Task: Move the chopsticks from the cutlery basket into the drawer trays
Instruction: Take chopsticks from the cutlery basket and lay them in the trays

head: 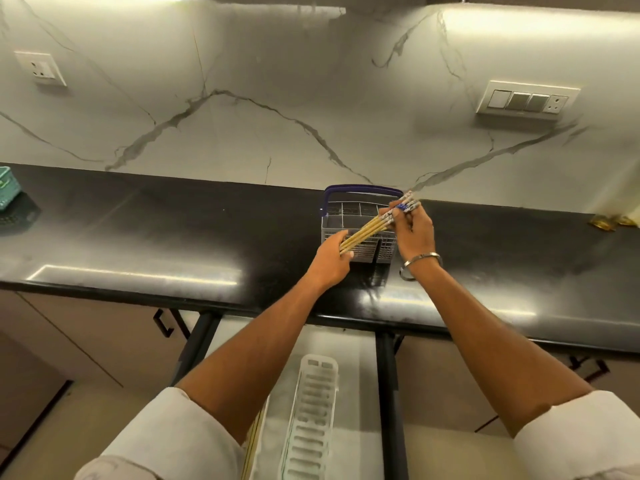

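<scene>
A bundle of yellow chopsticks [372, 225] with blue-and-white patterned tops is held level above the grey cutlery basket [349, 211], which has a blue handle and stands on the black counter. My left hand [334, 261] grips the bundle's thin lower end. My right hand [414, 228], with a metal bangle on the wrist, pinches the patterned upper end. Below the counter the drawer [360, 393] is pulled out, with a white slotted tray [313, 420] inside. More yellow chopsticks [252, 448] lie at the drawer's left, mostly hidden by my left sleeve.
The black counter [173, 230] runs across the view below a marble wall. A teal basket [7, 188] sits at the far left and a small golden object [609, 221] at the far right. Cabinet doors with black handles [164, 322] flank the drawer.
</scene>
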